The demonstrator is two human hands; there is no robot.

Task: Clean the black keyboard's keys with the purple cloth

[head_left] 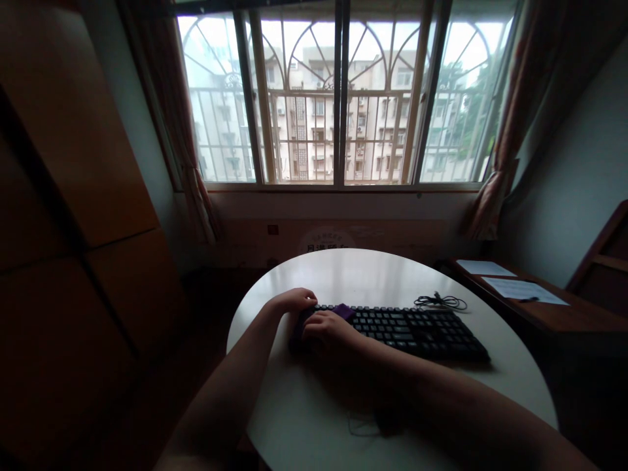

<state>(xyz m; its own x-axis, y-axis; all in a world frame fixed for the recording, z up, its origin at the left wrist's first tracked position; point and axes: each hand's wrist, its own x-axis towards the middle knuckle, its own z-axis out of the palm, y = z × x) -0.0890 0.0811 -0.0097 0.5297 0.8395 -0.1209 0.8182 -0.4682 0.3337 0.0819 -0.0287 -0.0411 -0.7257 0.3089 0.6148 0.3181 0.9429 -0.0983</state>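
A black keyboard (392, 330) lies on a round white table (289, 405). My left hand (296, 299) is at its far left corner, with the fingers bent over the edge and the thumb side toward me. Over the left end of the keys, my right hand (330, 329) presses down with curled fingers on a purple cloth (345, 311). Part of that cloth sticks out beyond the right hand, and the rest is hidden under it. The keys beneath both hands are covered from view.
A coiled black cable (441, 301) rests behind the keyboard. Something dark and small (387, 422) lies near the table's front, partly in shadow. To the right, a brown wooden table (583, 317) holds paper sheets (524, 290) and a pen (528, 299). A wooden cabinet (118, 261) stands left.
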